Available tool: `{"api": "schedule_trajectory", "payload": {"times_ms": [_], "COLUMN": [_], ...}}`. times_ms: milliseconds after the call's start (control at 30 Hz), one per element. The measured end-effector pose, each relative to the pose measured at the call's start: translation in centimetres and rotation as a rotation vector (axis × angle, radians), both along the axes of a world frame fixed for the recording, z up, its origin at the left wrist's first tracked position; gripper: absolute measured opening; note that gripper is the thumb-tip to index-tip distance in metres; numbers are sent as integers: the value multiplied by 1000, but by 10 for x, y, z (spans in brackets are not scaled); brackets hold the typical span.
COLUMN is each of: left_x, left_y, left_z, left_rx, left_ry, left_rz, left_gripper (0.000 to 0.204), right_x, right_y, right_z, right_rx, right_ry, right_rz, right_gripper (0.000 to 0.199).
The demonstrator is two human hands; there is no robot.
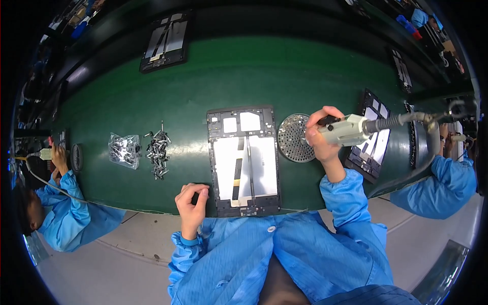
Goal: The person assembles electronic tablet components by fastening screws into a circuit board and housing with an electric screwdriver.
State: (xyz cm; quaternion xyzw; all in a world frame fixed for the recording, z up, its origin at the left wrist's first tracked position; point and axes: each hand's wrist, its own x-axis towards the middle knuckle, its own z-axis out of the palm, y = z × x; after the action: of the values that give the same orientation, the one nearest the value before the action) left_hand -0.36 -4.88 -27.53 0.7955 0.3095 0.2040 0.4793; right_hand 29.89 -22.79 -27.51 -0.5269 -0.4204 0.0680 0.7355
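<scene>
In my right hand (323,137) is an electric screwdriver (348,130) with a pale body, its coiled cable sleeve running off to the right. The hand is over the right rim of a round metal dish (296,138) full of small holes. The tool's tip is hidden by my fingers. Left of the dish, right in front of me, lies an opened tablet (264,170) with a black frame, a silvery inside and a dark strip cable. My left hand (192,206) rests by its lower left edge, fingers curled; whatever they may hold is hidden.
Left lie a heap of small black-and-silver parts (159,152) and a clear bag (124,150) of similar ones. Another opened tablet (373,132) lies right, partly behind the screwdriver; one more (166,43) sits at the far side. Co-workers in blue sleeves (434,188) sit on both sides.
</scene>
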Motion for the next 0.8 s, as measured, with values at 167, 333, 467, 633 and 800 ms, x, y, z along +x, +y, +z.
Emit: {"api": "schedule_trajectory", "payload": {"times_ms": [167,333,467,633,800], "left_x": [-1,0,0,1,1], "left_y": [1,1,3,2,2], "left_z": [-1,1,2,1,1], "left_rx": [42,80,90,99,95], "left_ry": [7,-12,-31,-31,-29], "left_rz": [-11,-26,-47,-58,-52], "left_gripper": [3,3,3,4,4], "right_x": [0,11,1,-13,6], "right_y": [-2,-2,2,7,-4], "right_z": [1,-1,3,6,-2], "right_rx": [6,54,18,5,-17], "right_ry": [-15,-1,4,10,-110], "right_rz": [64,182,82,-230,144], "right_gripper": [58,58,57,56,56]}}
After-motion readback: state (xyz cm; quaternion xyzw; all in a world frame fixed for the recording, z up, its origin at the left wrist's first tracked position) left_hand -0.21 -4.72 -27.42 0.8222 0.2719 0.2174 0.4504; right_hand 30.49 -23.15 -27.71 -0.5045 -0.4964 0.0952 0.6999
